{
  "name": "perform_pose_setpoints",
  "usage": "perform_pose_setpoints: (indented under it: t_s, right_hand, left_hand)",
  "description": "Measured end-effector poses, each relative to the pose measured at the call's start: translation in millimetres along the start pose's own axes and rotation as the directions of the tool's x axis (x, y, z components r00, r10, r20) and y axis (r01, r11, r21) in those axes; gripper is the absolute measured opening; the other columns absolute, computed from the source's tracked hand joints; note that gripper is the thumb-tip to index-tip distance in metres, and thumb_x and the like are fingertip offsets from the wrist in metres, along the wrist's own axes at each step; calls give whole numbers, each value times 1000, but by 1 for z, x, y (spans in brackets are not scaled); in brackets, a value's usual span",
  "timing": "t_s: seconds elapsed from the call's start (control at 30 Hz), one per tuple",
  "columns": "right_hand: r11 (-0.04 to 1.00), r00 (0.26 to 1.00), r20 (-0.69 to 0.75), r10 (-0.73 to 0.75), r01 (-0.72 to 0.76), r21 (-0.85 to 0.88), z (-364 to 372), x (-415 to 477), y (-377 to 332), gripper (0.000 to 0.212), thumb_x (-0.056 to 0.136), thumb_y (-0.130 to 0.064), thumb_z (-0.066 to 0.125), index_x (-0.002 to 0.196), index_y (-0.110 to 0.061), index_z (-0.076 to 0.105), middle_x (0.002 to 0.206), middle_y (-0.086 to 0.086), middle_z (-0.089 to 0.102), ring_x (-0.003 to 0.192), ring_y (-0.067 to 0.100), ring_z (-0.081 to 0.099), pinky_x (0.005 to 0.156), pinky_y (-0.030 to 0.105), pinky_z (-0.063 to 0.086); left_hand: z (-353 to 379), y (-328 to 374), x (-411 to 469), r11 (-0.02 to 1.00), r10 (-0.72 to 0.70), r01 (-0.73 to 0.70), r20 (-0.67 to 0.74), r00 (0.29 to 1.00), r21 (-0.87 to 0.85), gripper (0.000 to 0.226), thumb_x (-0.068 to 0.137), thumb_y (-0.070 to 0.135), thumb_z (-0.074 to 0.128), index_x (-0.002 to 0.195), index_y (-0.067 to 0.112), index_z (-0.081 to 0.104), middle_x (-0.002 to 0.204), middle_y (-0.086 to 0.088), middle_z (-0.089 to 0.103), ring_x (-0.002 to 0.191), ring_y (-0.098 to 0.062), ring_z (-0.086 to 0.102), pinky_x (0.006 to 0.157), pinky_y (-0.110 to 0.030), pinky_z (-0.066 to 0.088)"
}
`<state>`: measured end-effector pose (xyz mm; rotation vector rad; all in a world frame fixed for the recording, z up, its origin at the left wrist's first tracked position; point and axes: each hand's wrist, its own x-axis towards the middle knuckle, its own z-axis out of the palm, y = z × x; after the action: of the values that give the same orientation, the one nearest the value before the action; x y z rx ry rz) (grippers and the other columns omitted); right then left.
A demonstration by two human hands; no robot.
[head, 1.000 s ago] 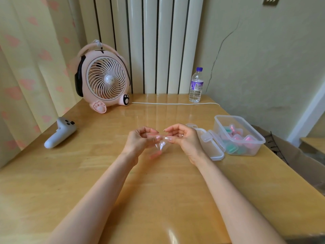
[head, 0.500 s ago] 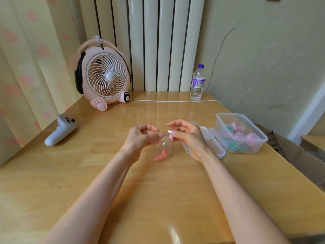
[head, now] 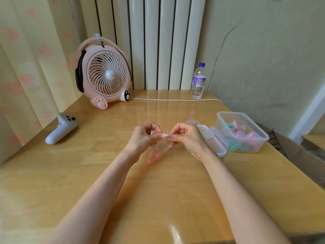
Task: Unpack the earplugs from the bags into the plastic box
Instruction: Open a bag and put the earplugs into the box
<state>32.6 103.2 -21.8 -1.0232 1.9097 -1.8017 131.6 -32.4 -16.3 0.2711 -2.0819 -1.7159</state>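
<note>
Both hands meet over the middle of the wooden table. My left hand (head: pixel 143 136) and my right hand (head: pixel 188 138) each pinch the top edge of a small clear plastic bag (head: pixel 159 150), which hangs below the fingertips. Pink earplugs (head: pixel 155 154) show blurred through the bag's lower part. A clear plastic box (head: pixel 260 138) stands to the right of my right hand and holds several pink and green earplug cases. Its lid (head: pixel 213 140) lies beside it, partly hidden behind my right hand.
A pink desk fan (head: pixel 105 76) stands at the back left, its white cable (head: pixel 175 100) running along the back edge. A water bottle (head: pixel 198 81) stands at the back. A white controller (head: pixel 61 128) lies at the left. A cardboard box (head: pixel 299 155) sits off the table's right side.
The bag of pink earplugs has dropped into view below my fingers. Both hands stay pinched on its top edge and have drawn slightly closer together.
</note>
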Motion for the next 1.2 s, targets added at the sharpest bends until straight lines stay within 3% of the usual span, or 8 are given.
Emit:
perform_pose_setpoints:
  t_s: [0.13, 0.33, 0.5, 0.6, 0.8, 0.93, 1.07, 1.2]
  right_hand:
    - [1000, 998, -62, -7, 7, 3, -4, 0, 0, 17, 76, 6, 70, 67, -6, 61, 63, 6, 62, 60, 15, 59, 59, 25, 50]
    - [998, 997, -49, -58, 59, 6, 0, -1, -2, 21, 77, 10, 67, 67, -8, 62, 64, 2, 63, 61, 7, 60, 61, 20, 49]
    - [990, 994, 58, -92, 85, 112, -3, -2, -5, 18, 79, 5, 64, 69, -10, 60, 81, 4, 65, 78, 17, 58, 70, 26, 50]
    - [978, 985, 155, -71, 38, 203, -4, -2, -6, 8, 75, -9, 62, 69, -13, 58, 86, 2, 64, 81, 17, 58, 70, 26, 48]
    - [961, 990, 127, -54, 17, 277, -8, -4, -8, 15, 70, -7, 59, 62, -17, 51, 75, 2, 63, 66, 10, 55, 59, 21, 39]
    - [987, 990, 139, -32, 9, 162, -9, -6, -11, 12, 73, -12, 62, 67, -14, 52, 59, 0, 56, 54, 7, 48, 50, 16, 33]
    - [999, 991, 128, -27, 21, 50, -6, -4, -6, 12, 73, -16, 67, 66, -15, 57, 58, -5, 53, 57, 8, 42, 54, 20, 31]
    - [999, 997, 73, -19, 17, 29, -6, -3, -3, 8, 83, -5, 66, 80, -12, 64, 73, 0, 60, 67, 8, 54, 67, 24, 43]
  left_hand:
    - [-4, 2, 0, 997, -30, 37, 102, 994, -62, 9, 81, 6, 68, 89, 9, 65, 79, -6, 66, 69, -13, 66, 61, -26, 52]
    - [-5, 1, 1, 996, -45, 45, 12, 999, -72, 15, 74, -3, 72, 82, 6, 63, 63, -4, 57, 49, -7, 58, 51, -17, 50]
    - [-6, -2, 3, 997, -59, 58, -3, 998, -53, 22, 69, 5, 77, 73, 9, 56, 58, -4, 46, 44, -8, 47, 45, -20, 40]
    - [-5, -2, 2, 997, -60, 62, 56, 997, -44, 24, 66, 22, 77, 76, 12, 57, 70, -15, 51, 55, -17, 47, 49, -22, 38]
    - [-1, 1, 0, 997, 62, -48, 205, 977, -68, 8, 87, 10, 62, 80, 14, 57, 81, -1, 65, 73, -9, 59, 68, -20, 47]
    - [-7, 3, -2, 993, 78, -53, 238, 968, -109, 12, 80, 28, 67, 78, 19, 60, 85, -1, 60, 77, -15, 45, 74, -29, 34]
    - [-9, 4, -2, 992, 80, -53, 235, 969, -116, 7, 80, 14, 59, 74, 17, 55, 72, 2, 59, 64, -9, 41, 62, -20, 34]
    - [-8, 0, 0, 998, 27, -39, 193, 981, 58, 10, 91, 10, 57, 81, 9, 56, 69, -1, 61, 59, -6, 51, 58, -16, 42]
